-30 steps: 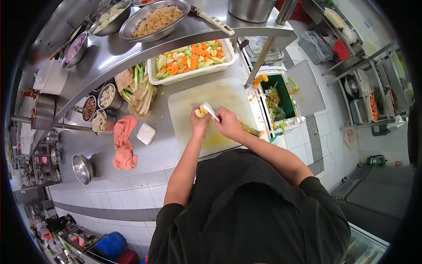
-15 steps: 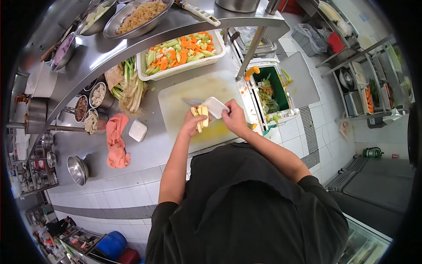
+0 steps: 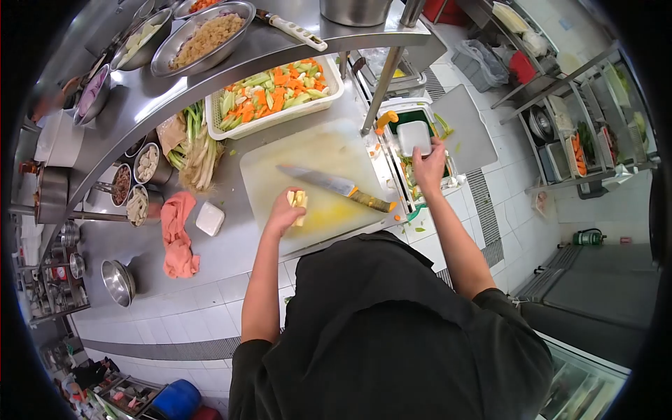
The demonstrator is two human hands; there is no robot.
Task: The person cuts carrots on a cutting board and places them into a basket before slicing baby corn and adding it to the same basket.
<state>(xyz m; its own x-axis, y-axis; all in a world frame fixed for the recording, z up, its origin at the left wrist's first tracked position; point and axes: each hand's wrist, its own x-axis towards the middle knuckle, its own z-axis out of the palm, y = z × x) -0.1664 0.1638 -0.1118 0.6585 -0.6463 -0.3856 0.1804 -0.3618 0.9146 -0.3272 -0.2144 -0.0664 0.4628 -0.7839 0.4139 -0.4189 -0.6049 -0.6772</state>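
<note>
My left hand (image 3: pixel 281 213) is closed around a bunch of pale yellow sticks (image 3: pixel 298 203) that look like baby corn, over the left part of the cutting board (image 3: pixel 280 154). A knife (image 3: pixel 329 182) lies across the board to the right of that hand, its handle towards the board's lower right corner. My right hand (image 3: pixel 430 166) grips the near edge of a white foam tray (image 3: pixel 414 136). The tray is above the green-lined waste bin (image 3: pixel 420 112), hiding part of the scraps inside.
A white basket (image 3: pixel 336 91) of cut carrot and green vegetable stands behind the board. To the left are spring onions (image 3: pixel 203 161), an orange cloth (image 3: pixel 179 238) and a white package (image 3: pixel 210 218). A steel shelf (image 3: pixel 280 49) overhangs the counter, with a post (image 3: pixel 383 87) near the bin.
My right hand has carried the foam tray right, from above the board to above the bin. My left hand has moved slightly left and down with the sticks. The knife is now uncovered.
</note>
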